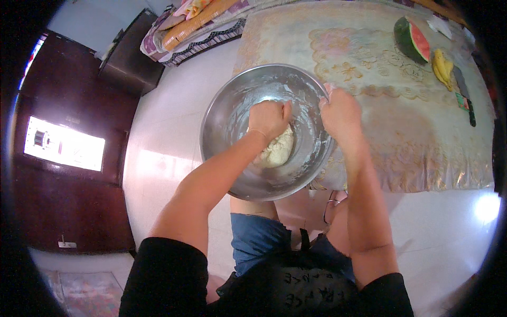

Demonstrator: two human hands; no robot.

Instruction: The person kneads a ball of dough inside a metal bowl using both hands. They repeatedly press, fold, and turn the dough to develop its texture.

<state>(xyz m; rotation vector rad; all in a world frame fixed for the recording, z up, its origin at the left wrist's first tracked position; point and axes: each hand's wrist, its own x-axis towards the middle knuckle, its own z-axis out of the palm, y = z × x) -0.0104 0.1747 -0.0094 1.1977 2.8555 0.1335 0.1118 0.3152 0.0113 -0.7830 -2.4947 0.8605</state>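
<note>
A wide stainless steel mixing bowl (225,119) sits tilted at the left edge of the table, partly beyond it. Inside is a lump of pale dough (277,150), rough on top. My left hand (270,118) is curled into a fist and presses on the far part of the dough, hiding some of it. With my right hand (340,113) I grip the bowl's right rim, and white residue shows on its fingers. Smears of flour or dough streak the bowl's inner wall.
A patterned cloth under clear plastic covers the table (388,115). Toward its far right lie a cut watermelon (412,41), bananas (441,69) and a black-handled knife (465,93). At left are a dark cabinet (128,55) and a dark red door (75,206).
</note>
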